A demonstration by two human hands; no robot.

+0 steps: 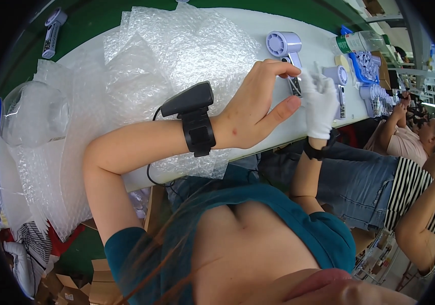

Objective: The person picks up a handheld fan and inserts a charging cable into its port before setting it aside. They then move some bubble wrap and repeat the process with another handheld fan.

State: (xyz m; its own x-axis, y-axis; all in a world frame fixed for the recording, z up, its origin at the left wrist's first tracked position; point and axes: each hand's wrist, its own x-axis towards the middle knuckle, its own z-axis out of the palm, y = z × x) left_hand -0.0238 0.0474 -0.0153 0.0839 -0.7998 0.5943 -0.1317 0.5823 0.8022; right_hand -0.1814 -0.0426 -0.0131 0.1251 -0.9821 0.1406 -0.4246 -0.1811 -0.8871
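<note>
A lavender handheld fan (282, 44) lies on the white table, its round head away from me and its handle pointing toward me, partly hidden by my fingers. My left hand (258, 101), bare with a black strapped device on the wrist, reaches over the handle; thumb and fingers are apart. In a white glove, my right hand (321, 107) is beside the handle, fingers bent together. A thin pale strip (294, 85) shows between the two hands; whether the glove grips it is unclear. Just right of the glove lies a second lavender fan (336, 76).
Bubble wrap sheets (176, 46) cover the table's left and middle. A clear plastic jar (37, 114) stands far left, another fan (51, 38) beyond the table. At right are a bottle (362, 41), a blue tray (360, 73) of lavender parts, and several people, one in a striped top (415, 188).
</note>
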